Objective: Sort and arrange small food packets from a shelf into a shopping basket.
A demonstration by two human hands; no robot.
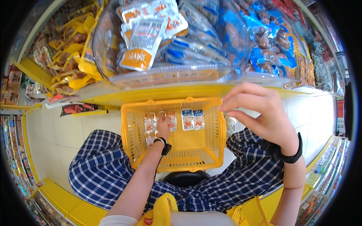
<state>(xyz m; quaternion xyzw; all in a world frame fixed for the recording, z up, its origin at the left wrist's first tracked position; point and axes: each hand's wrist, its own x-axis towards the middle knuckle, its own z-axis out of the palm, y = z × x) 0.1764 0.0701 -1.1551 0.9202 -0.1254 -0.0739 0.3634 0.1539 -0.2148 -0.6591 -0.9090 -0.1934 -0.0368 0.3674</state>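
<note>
A yellow plastic shopping basket (223,132) stands between my knees. My left hand (164,127) reaches down inside it, over silver-and-orange snack packets (149,124) laid along its left part; whether the fingers grip a packet cannot be told. Two silver-and-blue packets (187,121) lie side by side further right in the basket. Above the basket's right rim hovers my right hand (223,110), thumb and fingers apart, with nothing visible between them. Straight ahead, a clear plastic bin (169,74) holds loose orange-marked packets (144,42) heaped beside a stack of blue-marked ones (195,50).
Yellow-wrapped snacks (70,50) fill the shelf at the left, and blue-wrapped ones (265,53) lie right of the bin. A yellow shelf edge (169,93) runs just beyond the basket. A black packet (79,108) sits low at the left. Stocked shelves (328,163) stand behind at the right.
</note>
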